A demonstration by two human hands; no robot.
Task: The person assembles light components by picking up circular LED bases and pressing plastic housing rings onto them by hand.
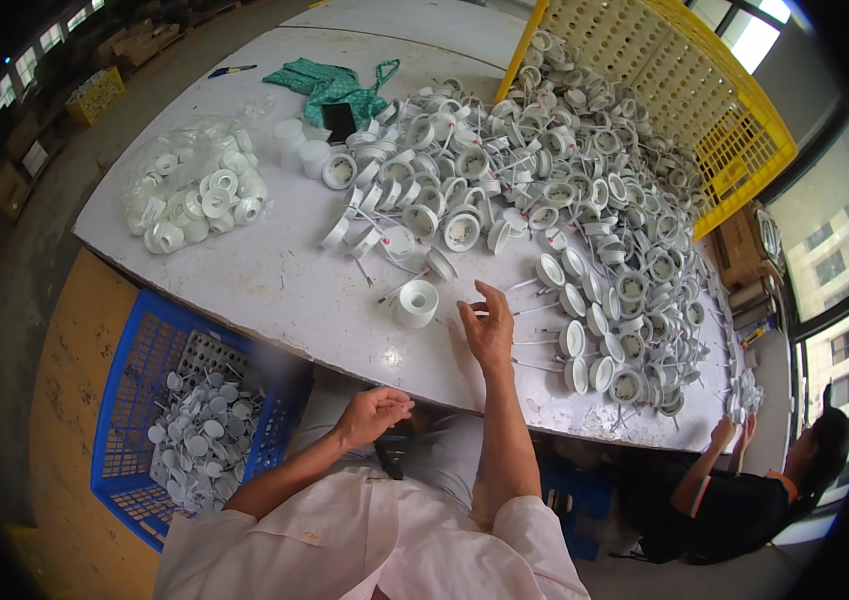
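Observation:
My right hand (489,326) is over the table with its fingers curved and apart, and no part shows between them. Left of it, a white cup-shaped housing with a round hole (417,302) stands on the table. My left hand (373,416) is in front of the table's near edge, its fingers curled together against the thumb, and I see nothing in them. Beyond my right hand spreads a large heap of white round lamp parts with wires (545,190). Some of these disc-shaped parts (573,338) lie in rows just to its right.
A yellow crate (745,120) lies tipped at the heap's back. A plastic bag of white rings (200,195), a green cloth (320,82) and a dark phone (339,122) lie at left. A blue crate of white parts (120,440) stands lower left. Another person (735,505) works at right.

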